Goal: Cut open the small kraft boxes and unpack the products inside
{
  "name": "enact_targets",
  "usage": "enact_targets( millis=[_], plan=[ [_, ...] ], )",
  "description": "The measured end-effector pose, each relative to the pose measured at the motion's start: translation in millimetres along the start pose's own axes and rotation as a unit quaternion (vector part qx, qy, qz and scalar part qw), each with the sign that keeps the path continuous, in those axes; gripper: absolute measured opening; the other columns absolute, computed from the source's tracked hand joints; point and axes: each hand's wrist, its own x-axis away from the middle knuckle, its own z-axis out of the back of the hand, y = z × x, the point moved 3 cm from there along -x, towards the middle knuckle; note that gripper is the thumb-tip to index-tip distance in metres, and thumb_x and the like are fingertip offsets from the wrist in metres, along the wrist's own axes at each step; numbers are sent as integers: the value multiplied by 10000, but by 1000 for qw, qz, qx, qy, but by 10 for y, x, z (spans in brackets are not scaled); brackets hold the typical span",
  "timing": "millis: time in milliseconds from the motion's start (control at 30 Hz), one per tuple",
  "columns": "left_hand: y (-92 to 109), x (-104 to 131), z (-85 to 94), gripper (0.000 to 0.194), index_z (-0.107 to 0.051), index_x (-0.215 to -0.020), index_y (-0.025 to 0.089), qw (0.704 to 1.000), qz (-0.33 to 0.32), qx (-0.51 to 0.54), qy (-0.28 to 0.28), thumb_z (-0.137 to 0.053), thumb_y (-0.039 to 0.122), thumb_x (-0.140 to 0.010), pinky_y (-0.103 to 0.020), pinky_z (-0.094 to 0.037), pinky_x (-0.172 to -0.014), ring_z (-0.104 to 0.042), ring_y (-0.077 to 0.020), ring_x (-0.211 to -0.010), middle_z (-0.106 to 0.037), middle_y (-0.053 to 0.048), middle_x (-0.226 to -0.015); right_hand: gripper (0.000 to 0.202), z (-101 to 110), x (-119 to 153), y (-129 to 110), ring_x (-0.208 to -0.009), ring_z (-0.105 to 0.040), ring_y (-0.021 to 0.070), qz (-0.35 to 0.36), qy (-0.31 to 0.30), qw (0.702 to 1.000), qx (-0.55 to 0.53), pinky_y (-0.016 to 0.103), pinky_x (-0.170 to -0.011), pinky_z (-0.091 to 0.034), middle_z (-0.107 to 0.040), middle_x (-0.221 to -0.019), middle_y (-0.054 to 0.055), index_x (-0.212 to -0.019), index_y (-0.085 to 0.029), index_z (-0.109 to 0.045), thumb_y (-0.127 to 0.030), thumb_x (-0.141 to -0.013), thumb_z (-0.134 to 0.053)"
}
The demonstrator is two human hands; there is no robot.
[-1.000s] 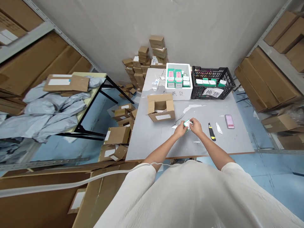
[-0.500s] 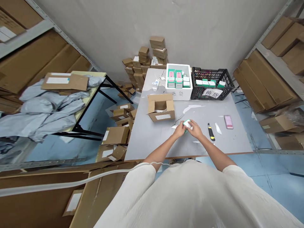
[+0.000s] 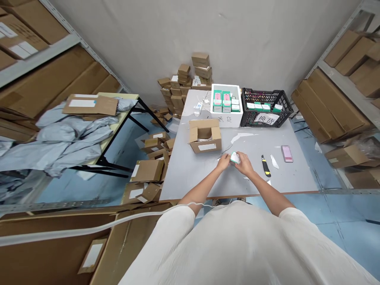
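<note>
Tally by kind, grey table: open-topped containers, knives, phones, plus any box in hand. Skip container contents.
Open-topped containers: 3 (white foam box, black crate, cardboard box)
Knives: 1 (black-and-yellow knife)
Phones: 1 (pink-screened phone)
Boxes in hand: 1 (green-and-white box, between left hand and right hand)
Total: 6

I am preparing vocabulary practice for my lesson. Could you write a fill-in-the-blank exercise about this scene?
The small rectangular box between the left hand and right hand is white and ____.
The white foam bin stands to the ____ of the black plastic crate.
The brown cardboard box on the grey table is ____, not closed.
The black-and-yellow utility knife lies closer to the ____ hand.

Missing words: green; left; open; right.
</note>
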Motion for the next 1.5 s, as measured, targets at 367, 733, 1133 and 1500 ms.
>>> enact_targets(
  millis=[367, 733, 1133, 1500],
  plan=[
    [284, 12, 74, 443, -626, -1351, 254, 977, 78, 195, -45, -737, 426, -958, -348, -645, -822, -782, -208, -956, -774, -96, -1268, 529, 318, 133, -397, -1595, -385, 352, 149, 38, 988, 9, 598, -1305, -400, -516, -1616, 130, -1493, -276, -594, -203, -970, -608],
    [552, -69, -59, 565, -549, -1546, 235, 988, -128, 83, 10, -692, 372, -1017, -383, -579, -1072, -698, -260, -1297, -651, -141, -1525, 539, 491, -106, -167, -922, -786, 245, -283, 57, 886, -362, 371, -770, -643, -771, -1134, 74, -1207, -261, -568, -662, -886, -732],
    [969, -516, 52, 600, -637, -1551, 242, 988, -151, 23, 33, -721, 398, -978, -439, -529, -1151, -703, -280, -1224, -642, -142, -1521, 636, 778, -1098, 25, -785, -728, 150, -265, 110, 814, -505, 290, -748, -624, -786, -959, -12, -1082, -265, -587, -506, -654, -991],
    [1445, -1161, 9, 777, -597, -1578, 249, 979, -159, 128, 14, -770, 211, -821, -439, -551, -1128, -648, -330, -1369, -668, -107, -1543, 457, 734, -2154, 329, -740, -712, 147, -275, 121, 809, -505, 249, -650, -629, -752, -870, -20, -1014, -253, -620, -425, -756, -956]
  ],
)
